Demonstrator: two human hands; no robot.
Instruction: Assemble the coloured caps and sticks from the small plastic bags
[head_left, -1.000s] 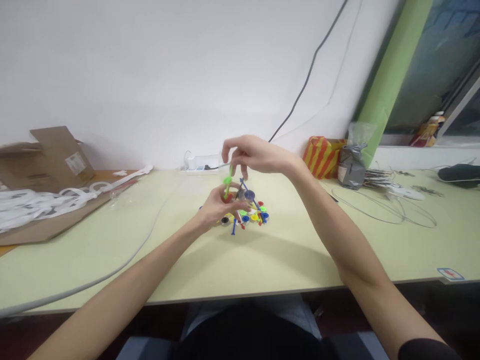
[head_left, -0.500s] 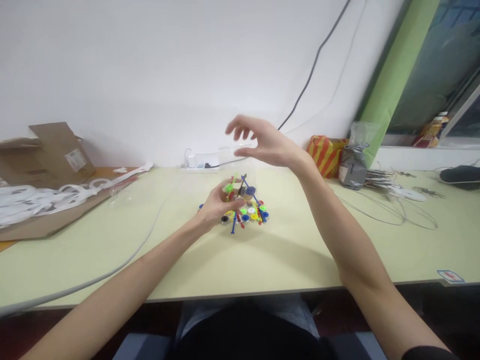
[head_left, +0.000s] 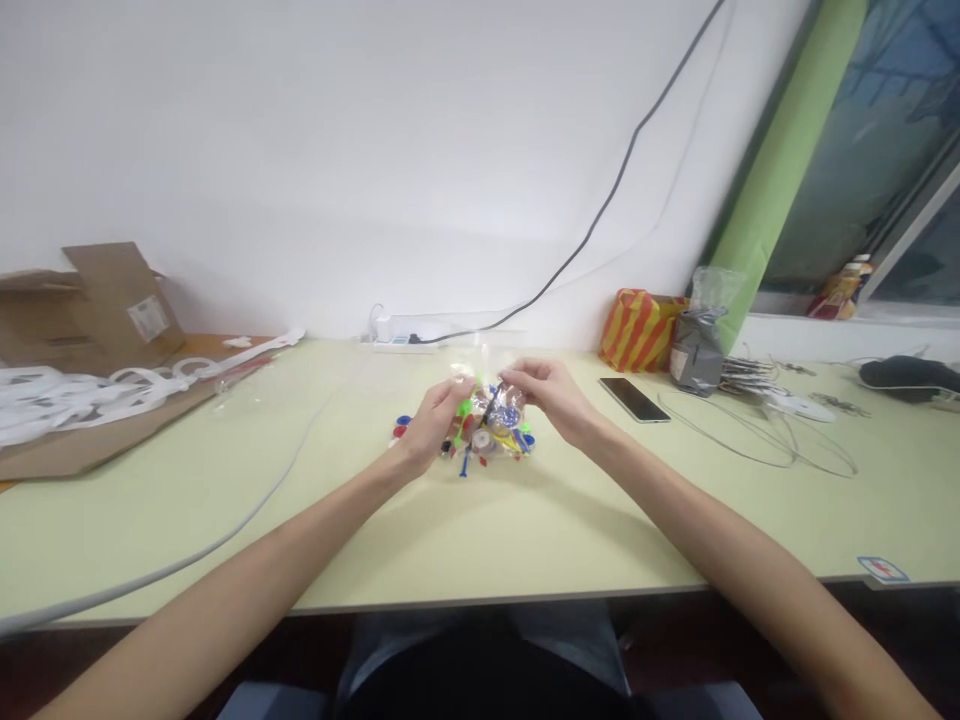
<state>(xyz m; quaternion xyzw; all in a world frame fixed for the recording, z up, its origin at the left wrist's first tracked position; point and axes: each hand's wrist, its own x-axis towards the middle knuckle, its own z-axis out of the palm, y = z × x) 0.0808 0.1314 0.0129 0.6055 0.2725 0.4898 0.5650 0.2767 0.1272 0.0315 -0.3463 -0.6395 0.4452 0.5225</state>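
A clear plastic bag (head_left: 486, 418) stands upright in the middle of the desk, glinting, with colourful small plastic pieces showing through it. My left hand (head_left: 433, 425) pinches its left upper edge, thumb against fingers. On the opposite side, my right hand (head_left: 553, 398) has its thumb and fingers closed at the bag's upper right edge. Blue and red round pieces (head_left: 403, 422) lie left of the bag, and a blue stick (head_left: 464, 463) lies in front. Which pieces are inside the bag and which lie behind it is hard to tell.
A phone (head_left: 634, 399) lies to the right, near a striped bag (head_left: 637, 330) and a grey package (head_left: 696, 352). At the left are a cardboard box (head_left: 120, 310) and white strips (head_left: 82, 405). A power strip (head_left: 405, 345) sits by the wall; a grey cable (head_left: 247, 525) crosses the left side.
My right hand has come down from above the pieces to the bag's right edge. My left hand has shifted slightly, and the clear bag now stands between both hands. The phone has come into sight.
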